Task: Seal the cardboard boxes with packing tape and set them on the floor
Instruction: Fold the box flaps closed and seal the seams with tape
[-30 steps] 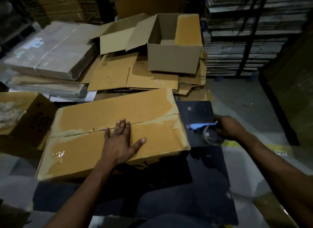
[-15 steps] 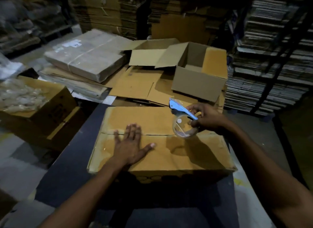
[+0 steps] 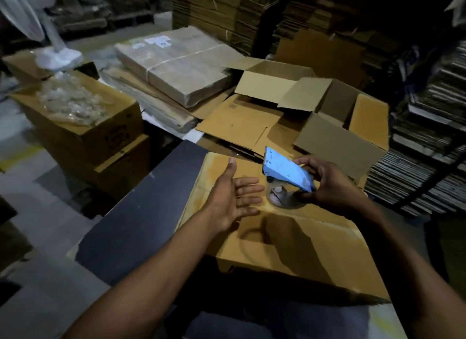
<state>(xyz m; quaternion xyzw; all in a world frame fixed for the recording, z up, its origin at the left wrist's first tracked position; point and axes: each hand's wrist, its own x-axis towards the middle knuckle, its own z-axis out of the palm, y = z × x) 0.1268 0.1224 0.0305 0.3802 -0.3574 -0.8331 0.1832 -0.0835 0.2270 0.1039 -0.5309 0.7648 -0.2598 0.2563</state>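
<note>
1. My right hand [image 3: 325, 185] grips a blue tape dispenser [image 3: 287, 172] with a clear roll of packing tape [image 3: 282, 197] under it, held just above the far part of the closed cardboard box [image 3: 290, 240] in front of me.
2. My left hand [image 3: 232, 200] is open, palm turned toward the dispenser, fingers straight and spread, thumb up. It hovers just beside the roll; I cannot tell whether it touches the box top.
3. The box sits on a dark table [image 3: 141, 220], its flaps folded shut. The light is dim, so I cannot make out for certain whether any tape already runs along the centre seam.
4. Progress, as I judge it: the flaps are down and the tape is in hand, but the sealing of this box looks not yet done, and it is still on the table, not on the floor.
5. Behind it stands an open empty box [image 3: 338, 127] on flattened cardboard sheets [image 3: 242, 121], which likely awaits the same treatment.
6. To the left, a carton topped with clear plastic wrap [image 3: 73, 101] and a strapped bundle of flat cartons [image 3: 181, 61].
</note>
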